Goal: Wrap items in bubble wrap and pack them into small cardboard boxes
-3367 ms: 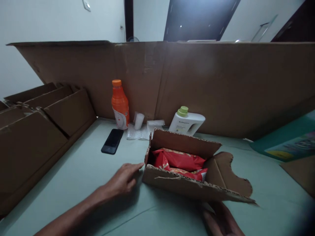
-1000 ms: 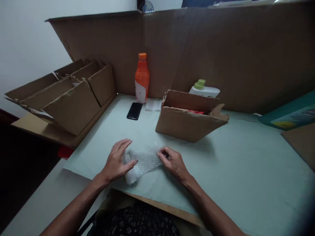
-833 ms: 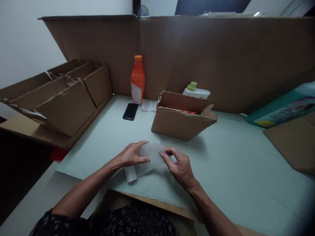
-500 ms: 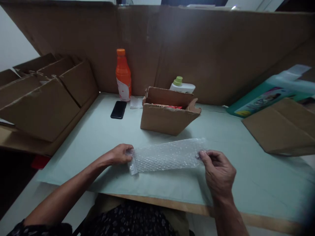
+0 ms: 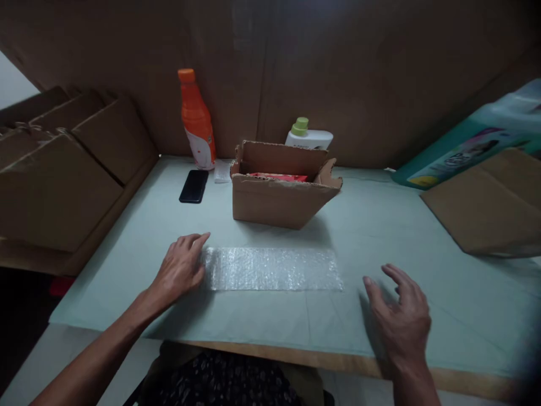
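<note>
Since half a second ago the bubble wrap strip (image 5: pixel 273 269) has been let go by both hands and is now laid flat, fully unrolled, at frame centre on the pale green table cover (image 5: pixel 422 237).

Largest to smallest:
- A tall cardboard backdrop (image 5: pixel 359 67) is seen across the whole top of the frame.
- Folded cardboard boxes (image 5: pixel 63 163) are stacked at the left edge; a flat cardboard sheet (image 5: pixel 486 208) lies at the right, with a teal printed package (image 5: pixel 465 152) leaned behind it.
- An open cardboard box (image 5: pixel 281 192) is placed just above the strip, apart from it; a red packet (image 5: pixel 276 176) is visible inside.
- An orange bottle (image 5: pixel 195 121) stands at upper left of centre, a white bottle with green cap (image 5: pixel 307 135) behind the box.
- A black phone (image 5: pixel 194 185) lies below the orange bottle.

Hands:
- The left hand (image 5: pixel 180 270) is laid palm-down, fingers spread, at the strip's left end, touching it; nothing is gripped.
- The right hand (image 5: pixel 401 318) is held at lower right, fingers loosely spread, near the strip's right end but clear of it; nothing is held.
</note>
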`<move>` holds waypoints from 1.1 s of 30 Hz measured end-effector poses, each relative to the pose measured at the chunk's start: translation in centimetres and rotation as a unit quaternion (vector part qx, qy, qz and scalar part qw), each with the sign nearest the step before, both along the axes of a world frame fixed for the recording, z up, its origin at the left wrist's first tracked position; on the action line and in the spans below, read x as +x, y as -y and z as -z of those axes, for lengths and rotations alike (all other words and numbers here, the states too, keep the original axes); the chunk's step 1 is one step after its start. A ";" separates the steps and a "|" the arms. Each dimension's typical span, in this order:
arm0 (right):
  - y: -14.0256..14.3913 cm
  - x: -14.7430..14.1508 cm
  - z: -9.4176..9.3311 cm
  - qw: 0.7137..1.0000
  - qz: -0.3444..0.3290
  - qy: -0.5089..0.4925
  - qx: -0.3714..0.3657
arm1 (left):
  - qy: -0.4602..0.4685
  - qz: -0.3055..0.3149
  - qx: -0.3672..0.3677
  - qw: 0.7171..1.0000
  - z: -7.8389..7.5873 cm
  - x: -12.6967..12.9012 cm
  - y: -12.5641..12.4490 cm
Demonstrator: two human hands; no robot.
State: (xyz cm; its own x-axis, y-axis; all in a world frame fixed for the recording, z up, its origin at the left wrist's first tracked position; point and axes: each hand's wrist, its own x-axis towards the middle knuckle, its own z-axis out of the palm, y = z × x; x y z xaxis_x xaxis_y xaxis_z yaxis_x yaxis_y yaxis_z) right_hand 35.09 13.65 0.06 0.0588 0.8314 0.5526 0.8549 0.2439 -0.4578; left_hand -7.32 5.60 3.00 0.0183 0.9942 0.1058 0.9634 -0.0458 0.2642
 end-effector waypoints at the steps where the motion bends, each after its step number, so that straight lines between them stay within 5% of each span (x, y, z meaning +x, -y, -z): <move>1: 0.1 -1.1 -0.2 0.999 -0.037 0.019 0.014 | -0.019 0.028 0.051 0.998 0.1 1.0 0.3; 4: 1.0 -7.7 -0.4 0.972 -0.225 0.074 0.000 | -0.034 0.135 0.110 0.984 1.3 4.4 0.3; 7: 1.5 -13.9 0.3 0.903 -0.394 0.151 -0.082 | -0.050 0.204 0.043 0.977 3.6 6.0 0.0; 9: 1.3 -14.4 1.0 0.876 -0.433 0.174 -0.120 | -0.060 0.214 0.000 0.975 5.0 5.5 0.0; 12: 0.5 -8.9 2.3 0.905 -0.366 0.167 -0.137 | -0.048 0.214 -0.021 0.975 6.0 4.1 0.8; 15: -0.5 -1.6 2.7 0.958 -0.207 0.148 -0.132 | -0.004 0.219 -0.028 0.975 5.7 3.3 1.4; 17: -1.5 0.7 2.1 0.976 -0.131 0.122 -0.121 | 0.044 0.205 -0.009 0.978 5.0 3.0 0.9; 21: -4.9 -2.5 -0.2 0.978 -0.155 0.002 -0.141 | 0.208 0.070 0.099 0.971 2.9 2.3 -4.0; 25: -10.0 -8.5 -1.4 0.959 -0.172 -0.114 -0.193 | 0.403 -0.018 0.101 0.910 1.5 3.2 -11.2; 29: -14.2 -10.3 -0.9 0.952 -0.171 -0.139 -0.215 | 0.431 -0.029 0.107 0.895 1.8 5.5 -15.5; 33: -16.0 -9.8 -0.7 0.949 -0.182 -0.148 -0.212 | 0.430 -0.052 0.105 0.895 1.9 6.4 -16.2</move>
